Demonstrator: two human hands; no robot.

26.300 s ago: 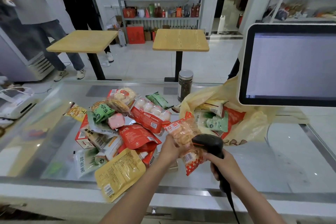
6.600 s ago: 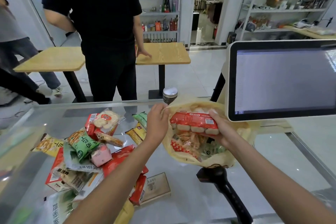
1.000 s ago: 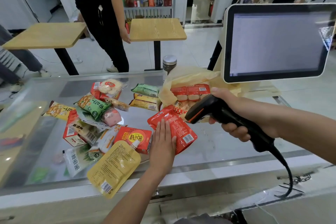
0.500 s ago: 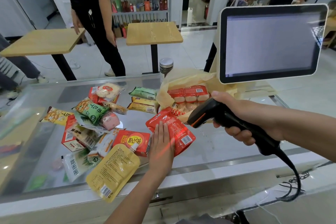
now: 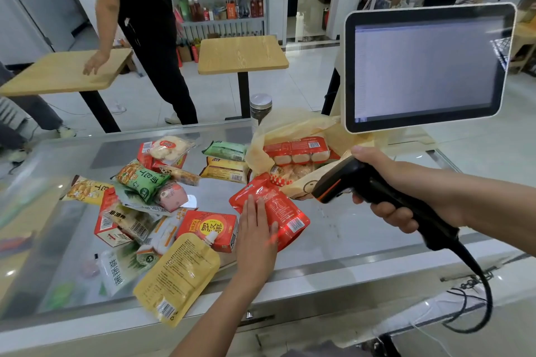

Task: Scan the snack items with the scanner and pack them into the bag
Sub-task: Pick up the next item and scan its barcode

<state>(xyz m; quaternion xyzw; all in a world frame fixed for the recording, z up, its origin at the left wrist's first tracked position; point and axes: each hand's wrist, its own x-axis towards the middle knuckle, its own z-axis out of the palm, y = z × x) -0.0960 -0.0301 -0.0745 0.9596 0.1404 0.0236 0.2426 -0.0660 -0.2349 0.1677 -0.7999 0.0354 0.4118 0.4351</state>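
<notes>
Step in hand, as I read it: scan the red pouch (image 5: 280, 206), which lies flat on the glass counter (image 5: 362, 229) near its front edge, mid-width, just in front of the yellow bag (image 5: 293, 127) mouth. L hand (image 5: 255, 230) lies on it w/ fingers straight & together, pressing, not gripping. R hand (image 5: 397, 182) has its fingers wrapped round the black scanner (image 5: 336, 185) grip, nose aimed down-left at the pouch. To do it well: red beam seems to fall partly on the L hand's edge, so slide that hand toward the pouch's far end & leave the barcode (image 5: 295, 224) at its near-right corner bare & flat. Foil looks glossy, so tilt scanner a bit vs glare. Hard to tell: whether the trigger is pressed; monitor (image 5: 429, 66) text too faint to read, so can't confirm an entry; bag contents under the red bun pack (image 5: 295, 151) mostly unseen; pouch print illegible.
</notes>
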